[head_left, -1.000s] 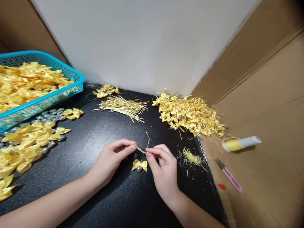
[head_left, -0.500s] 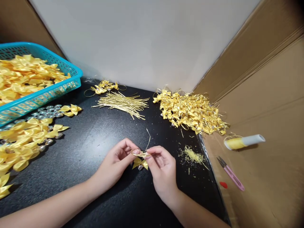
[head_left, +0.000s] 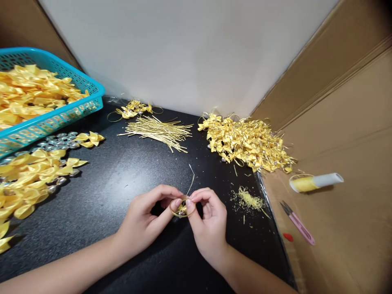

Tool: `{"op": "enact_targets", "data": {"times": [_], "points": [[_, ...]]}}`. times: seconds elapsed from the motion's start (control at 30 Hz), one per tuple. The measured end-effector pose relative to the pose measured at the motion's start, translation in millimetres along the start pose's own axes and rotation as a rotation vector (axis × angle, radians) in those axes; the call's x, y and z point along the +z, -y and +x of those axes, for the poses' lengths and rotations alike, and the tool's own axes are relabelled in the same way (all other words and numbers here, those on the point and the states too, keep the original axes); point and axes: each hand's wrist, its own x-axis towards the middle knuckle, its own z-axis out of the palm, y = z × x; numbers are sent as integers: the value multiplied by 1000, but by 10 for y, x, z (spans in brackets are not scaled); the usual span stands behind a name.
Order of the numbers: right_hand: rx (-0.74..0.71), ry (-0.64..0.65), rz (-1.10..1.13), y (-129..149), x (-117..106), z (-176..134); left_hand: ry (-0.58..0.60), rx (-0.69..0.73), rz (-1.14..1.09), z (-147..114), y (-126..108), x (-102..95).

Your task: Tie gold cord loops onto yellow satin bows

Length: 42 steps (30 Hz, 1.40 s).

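Observation:
Low over the black tabletop, my left hand and my right hand meet, fingertips pinched on a gold cord loop. A yellow ribbon bow shows through the loop, mostly hidden by my thumbs and fingers. From between the fingertips a thin cord end sticks up and away from me. Beyond the hands lies a bundle of cut gold cords. To its right is a heap of yellow bows with cord loops.
A blue basket full of yellow bows stands at left. Loose bows and silver beads lie in front of it. At right are cord scraps, pink thread snips, a red piece and a spool.
The loop has tipped so its round opening faces me, and the bow now shows through it instead of below it. My fingertips have come closer together.

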Motion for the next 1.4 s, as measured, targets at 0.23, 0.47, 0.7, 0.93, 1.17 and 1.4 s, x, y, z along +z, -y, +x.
{"op": "enact_targets", "data": {"times": [0.23, 0.47, 0.7, 0.93, 1.17, 1.4], "points": [[11, 2, -21, -18, 5, 8, 5, 79, 106, 21, -56, -18], [29, -9, -44, -9, -9, 15, -14, 93, 132, 13, -38, -21], [6, -7, -82, -22, -6, 10, 9, 54, 153, 13, -37, -22], [-34, 5, -106, -8, -18, 27, 31, 179, 185, -6, 23, -38], [-34, 8, -100, -1, -9, 39, 37, 238, 208, 19, 31, -51], [-59, 9, -127, 14, -6, 33, 51, 218, 227, 13, 51, -54]]}}
